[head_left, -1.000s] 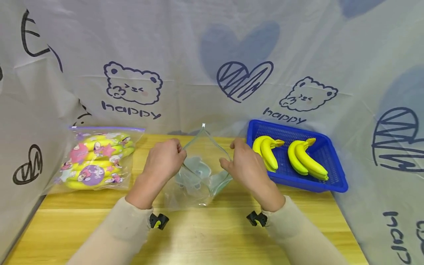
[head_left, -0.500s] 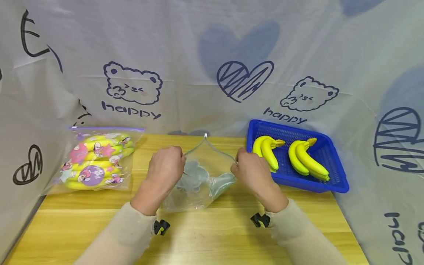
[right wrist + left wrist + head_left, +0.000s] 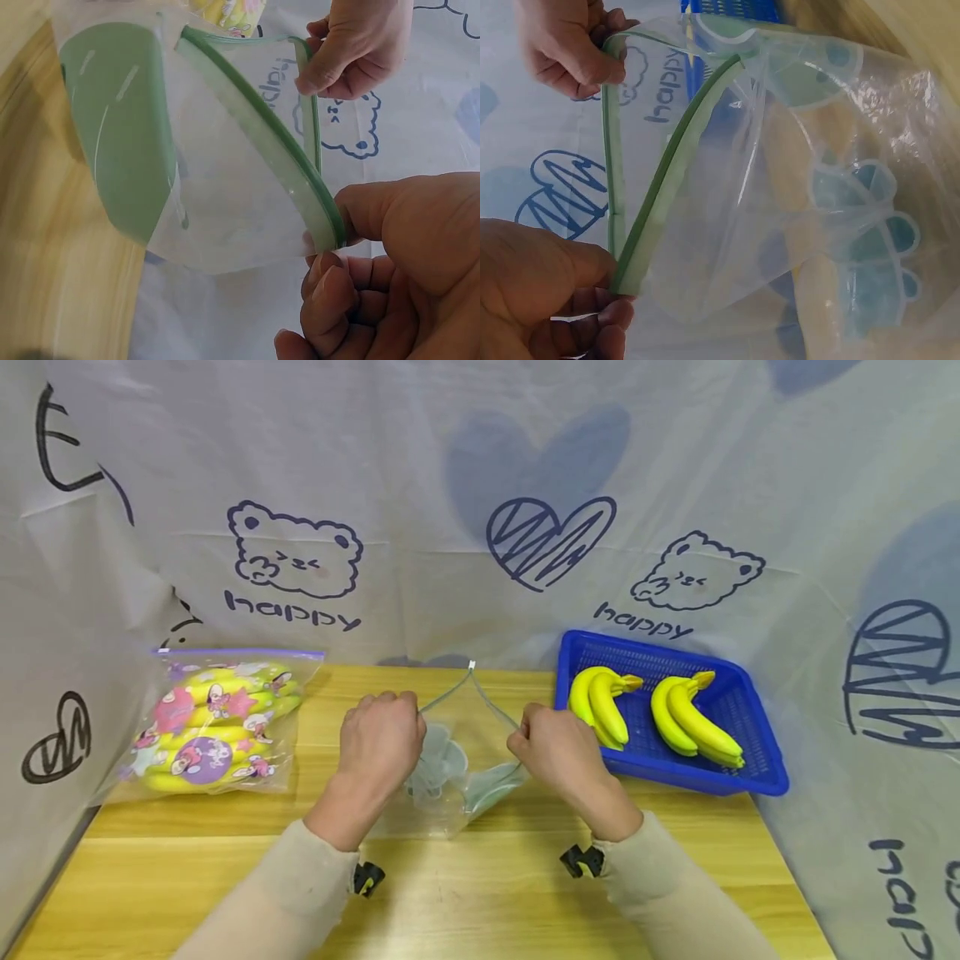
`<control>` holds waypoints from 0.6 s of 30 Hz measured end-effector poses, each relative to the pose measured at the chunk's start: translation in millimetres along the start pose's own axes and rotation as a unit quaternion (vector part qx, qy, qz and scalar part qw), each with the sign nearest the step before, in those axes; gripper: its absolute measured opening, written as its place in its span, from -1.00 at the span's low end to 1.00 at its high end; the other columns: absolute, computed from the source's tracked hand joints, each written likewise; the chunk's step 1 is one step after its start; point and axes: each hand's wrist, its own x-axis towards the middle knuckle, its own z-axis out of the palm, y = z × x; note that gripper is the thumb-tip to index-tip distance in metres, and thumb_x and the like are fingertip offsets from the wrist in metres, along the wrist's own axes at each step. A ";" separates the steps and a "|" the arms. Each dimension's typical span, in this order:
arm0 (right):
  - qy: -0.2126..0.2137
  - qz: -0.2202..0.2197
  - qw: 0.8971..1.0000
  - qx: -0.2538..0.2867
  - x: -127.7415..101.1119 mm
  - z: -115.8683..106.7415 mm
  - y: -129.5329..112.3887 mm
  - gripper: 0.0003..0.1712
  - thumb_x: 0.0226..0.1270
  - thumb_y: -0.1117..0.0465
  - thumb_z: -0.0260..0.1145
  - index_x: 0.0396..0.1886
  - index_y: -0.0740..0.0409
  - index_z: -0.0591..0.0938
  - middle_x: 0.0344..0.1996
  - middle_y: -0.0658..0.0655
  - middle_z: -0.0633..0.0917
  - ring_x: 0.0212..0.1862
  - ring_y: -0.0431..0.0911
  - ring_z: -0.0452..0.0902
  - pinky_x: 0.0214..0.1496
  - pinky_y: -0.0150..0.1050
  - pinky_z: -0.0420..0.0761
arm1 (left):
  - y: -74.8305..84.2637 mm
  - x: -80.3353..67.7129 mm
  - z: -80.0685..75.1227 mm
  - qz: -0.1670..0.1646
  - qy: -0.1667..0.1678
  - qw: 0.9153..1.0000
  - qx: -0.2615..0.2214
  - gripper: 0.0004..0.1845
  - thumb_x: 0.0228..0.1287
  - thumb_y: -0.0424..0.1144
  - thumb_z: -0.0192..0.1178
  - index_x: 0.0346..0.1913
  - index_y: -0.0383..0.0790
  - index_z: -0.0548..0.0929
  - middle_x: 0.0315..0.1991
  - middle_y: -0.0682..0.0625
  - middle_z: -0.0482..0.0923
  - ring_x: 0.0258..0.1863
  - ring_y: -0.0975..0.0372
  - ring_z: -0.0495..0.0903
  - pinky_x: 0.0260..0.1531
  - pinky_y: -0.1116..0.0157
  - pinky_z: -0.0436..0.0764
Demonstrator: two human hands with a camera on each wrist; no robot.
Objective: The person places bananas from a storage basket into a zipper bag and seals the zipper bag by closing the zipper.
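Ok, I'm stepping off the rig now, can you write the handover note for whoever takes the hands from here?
Left hand: pinches the left end of the zip bag's green rim.
Right hand: pinches the right end of the same rim.
The bag is empty, its mouth held apart above the wooden table.
Two banana bunches lie in the blue basket, at the right.
A printed bag of bananas lies at the left.
Done: one bag filled. Left, as it appears: likely load the basket's bananas, then zip.

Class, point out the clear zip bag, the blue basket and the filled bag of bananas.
clear zip bag (image 3: 450,785): head view, its lower body.
blue basket (image 3: 750,710): head view, right wall.
filled bag of bananas (image 3: 217,727): head view, printed front.
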 end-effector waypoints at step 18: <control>-0.007 0.010 1.000 -0.011 2.7 -6.7 -0.7 -0.82 0.31 0.12 0.33 -0.44 0.06 0.56 -0.56 0.02 0.58 -0.53 -0.05 0.48 -0.56 -0.17 0.42 | -0.1 0.3 -27.5 0.010 -0.074 0.997 -0.037 -0.68 0.44 -0.34 0.11 -0.56 -0.18 0.47 -0.65 -0.06 0.46 -0.59 0.04 0.55 -0.48 -0.03 0.63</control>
